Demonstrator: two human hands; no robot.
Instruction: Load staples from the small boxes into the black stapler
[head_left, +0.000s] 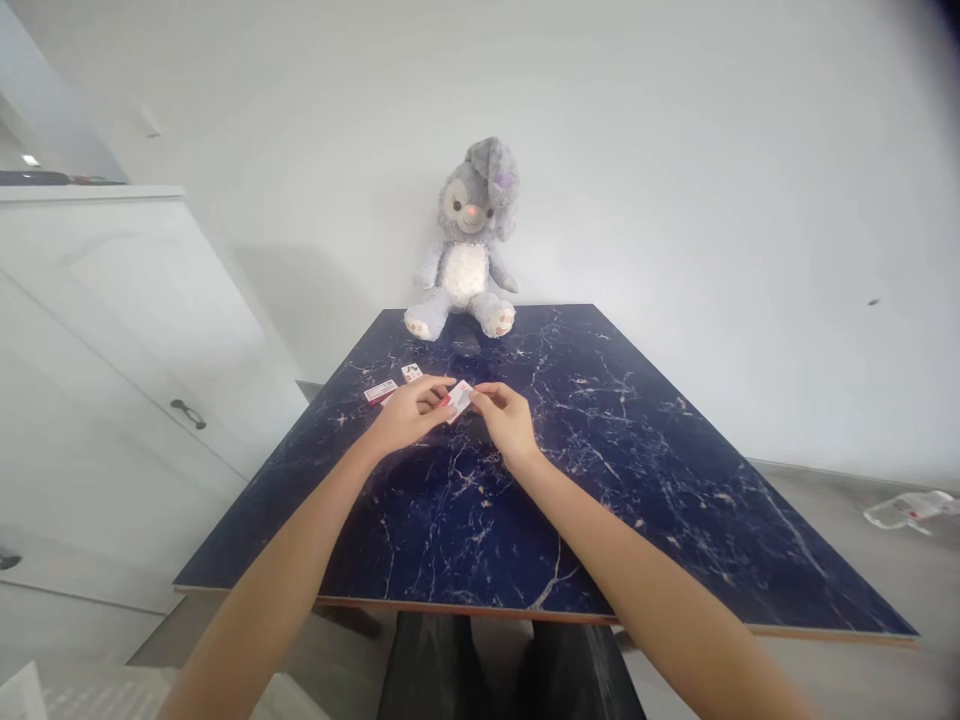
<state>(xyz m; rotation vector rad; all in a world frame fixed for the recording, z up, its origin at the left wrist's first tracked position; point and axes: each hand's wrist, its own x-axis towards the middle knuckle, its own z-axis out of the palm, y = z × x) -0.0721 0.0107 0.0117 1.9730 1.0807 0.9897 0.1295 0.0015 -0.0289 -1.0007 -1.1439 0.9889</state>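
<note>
Over the middle of the dark blue marbled table (pixel 630 450), a small flat white and red packet (pixel 460 399) is held between both my hands. My left hand (pixel 411 412) pinches its left side with thumb and fingers. At its upper right edge, the fingertips of my right hand (pixel 508 420) are closed on it. Just beyond my left hand lie a red and white small box (pixel 380 391) and a white card-like piece (pixel 411 372) with dark and red marks. My left hand partly covers what lies near them. The print on the packet is too small to read.
A grey plush rabbit (pixel 466 270) sits at the table's far edge against the white wall. To the left stands a white cabinet (pixel 112 330) with dark handles. A clear plastic bottle (pixel 911 510) lies on the floor at right. My legs are under the table's front edge.
</note>
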